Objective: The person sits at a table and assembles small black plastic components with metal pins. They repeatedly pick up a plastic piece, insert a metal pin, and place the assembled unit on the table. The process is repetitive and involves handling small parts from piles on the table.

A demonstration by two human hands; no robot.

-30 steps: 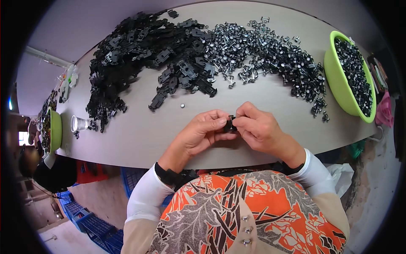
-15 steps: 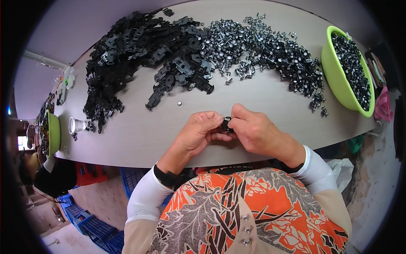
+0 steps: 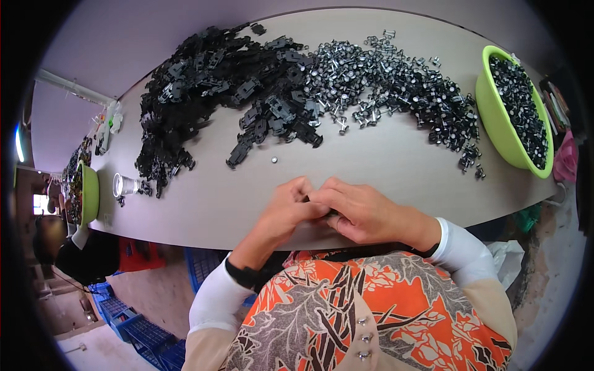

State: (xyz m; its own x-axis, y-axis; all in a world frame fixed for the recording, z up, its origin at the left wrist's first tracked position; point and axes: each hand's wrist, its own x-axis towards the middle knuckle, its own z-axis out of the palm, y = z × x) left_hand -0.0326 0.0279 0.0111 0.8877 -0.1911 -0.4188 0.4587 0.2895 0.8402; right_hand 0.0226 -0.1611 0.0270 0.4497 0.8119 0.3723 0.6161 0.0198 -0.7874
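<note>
Close to the table's near edge, my left hand [image 3: 286, 209] and my right hand [image 3: 370, 215] meet with bent fingers. Between them they grip a small black plastic toy-car chassis [image 3: 333, 213], mostly covered by the fingers. Beyond my hands lies a single small wheel [image 3: 274, 160] with a silvery face. Farther off, a heap of black plastic chassis pieces [image 3: 281, 110] spreads to the left. Adjoining it on the right is a pile of small wheel pairs on metal axles [image 3: 371, 86], black with silver hubs.
A lime-green basin [image 3: 495, 127] full of wheel pairs stands at the far right. To the left are a clear plastic cup [image 3: 125, 185] on its side and another green basin [image 3: 91, 195]. Beside that basin is another person [image 3: 83, 260]. Blue crates [image 3: 145, 334] sit below.
My hands have come closer together, and my right hand has turned so its fingers cover more of the chassis. The whole view has shifted slightly.
</note>
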